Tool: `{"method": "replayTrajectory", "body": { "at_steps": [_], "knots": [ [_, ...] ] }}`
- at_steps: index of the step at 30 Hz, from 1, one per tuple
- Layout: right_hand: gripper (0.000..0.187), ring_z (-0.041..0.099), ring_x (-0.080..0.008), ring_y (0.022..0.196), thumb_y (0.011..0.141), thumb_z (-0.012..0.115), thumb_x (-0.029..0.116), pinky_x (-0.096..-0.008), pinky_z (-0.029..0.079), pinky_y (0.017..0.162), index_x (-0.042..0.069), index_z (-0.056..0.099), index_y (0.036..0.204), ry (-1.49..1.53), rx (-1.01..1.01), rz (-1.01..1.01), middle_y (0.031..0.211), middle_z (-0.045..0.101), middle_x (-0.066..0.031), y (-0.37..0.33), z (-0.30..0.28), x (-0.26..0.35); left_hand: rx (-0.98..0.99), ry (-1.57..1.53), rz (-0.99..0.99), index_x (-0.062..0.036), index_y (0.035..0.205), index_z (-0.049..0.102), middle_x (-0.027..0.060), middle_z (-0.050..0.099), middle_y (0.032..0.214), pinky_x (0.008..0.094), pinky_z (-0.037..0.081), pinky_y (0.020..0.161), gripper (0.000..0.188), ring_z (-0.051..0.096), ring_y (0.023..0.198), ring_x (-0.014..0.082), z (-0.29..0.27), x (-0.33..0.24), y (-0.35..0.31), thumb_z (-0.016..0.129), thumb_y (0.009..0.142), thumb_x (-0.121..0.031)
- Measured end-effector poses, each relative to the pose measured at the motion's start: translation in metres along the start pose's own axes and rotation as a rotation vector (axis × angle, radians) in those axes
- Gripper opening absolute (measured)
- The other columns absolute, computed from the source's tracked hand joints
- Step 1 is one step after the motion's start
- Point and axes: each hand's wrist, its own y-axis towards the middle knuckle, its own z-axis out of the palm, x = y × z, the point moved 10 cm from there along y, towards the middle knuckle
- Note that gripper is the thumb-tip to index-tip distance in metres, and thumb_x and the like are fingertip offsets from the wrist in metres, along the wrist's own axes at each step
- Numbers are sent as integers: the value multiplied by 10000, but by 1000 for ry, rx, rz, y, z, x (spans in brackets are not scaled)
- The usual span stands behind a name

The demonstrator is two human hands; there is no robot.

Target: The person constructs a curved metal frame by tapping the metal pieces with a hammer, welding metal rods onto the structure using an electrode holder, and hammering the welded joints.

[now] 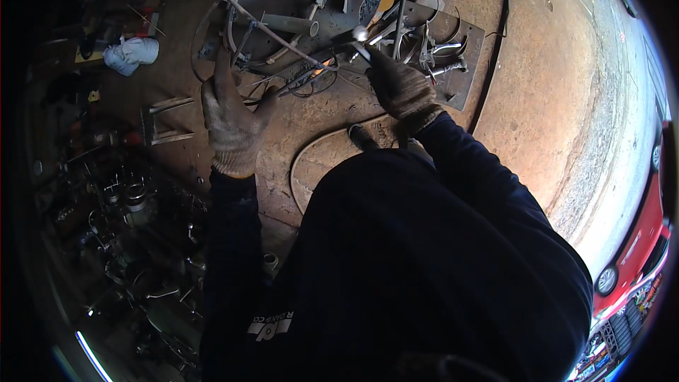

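My left hand (233, 117), in a grey-brown work glove, has its thumb and fingers spread apart. Its fingertips reach the near left side of a bent metal rod frame (272, 28); whether they press on it I cannot tell. My right hand (404, 90), gloved as well, is closed around the handle of what looks like a hammer (361, 34), whose shiny rounded head hangs over the metalwork. Between the hands lies a short metal tube (313, 28), fixed among the rods. Dark cables and a tool with an orange part (323, 65) sit just below it.
A steel plate (467, 92) carries clamps and scrap pieces on the right. A cable (293, 170) loops near my legs. At left are a whitish cloth (131, 54), a small metal bracket (170, 120) and dark cluttered parts. A red car (640, 233) stands outside at far right.
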Motion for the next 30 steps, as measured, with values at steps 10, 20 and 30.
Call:
{"method": "replayTrajectory", "body": {
  "at_steps": [10,20,30],
  "knots": [
    [500,669,-424,1011,1018,538,277,-519,533,816,119,417,1477,-21,93,30,1144,673,-231,3,12,1,-39,54,52,-162,1555,349,153,527,1106,448,539,856,1043,578,964,295,-2,-3,2,912,679,-233],
    [521,670,-403,1048,1022,527,287,-497,536,839,143,395,1505,-5,46,19,1184,669,-226,6,3,-8,-13,-23,6,-40,1520,358,219,567,1166,491,516,883,1005,560,1074,376,4,-4,9,886,675,-174],
    [551,662,-438,1007,1002,563,224,-495,531,820,92,400,1512,92,-59,-91,1102,674,-247,5,7,-3,-22,10,10,-7,1514,346,224,543,1284,493,507,915,1032,557,1085,370,-3,-2,13,920,697,-266]
  ]
}}
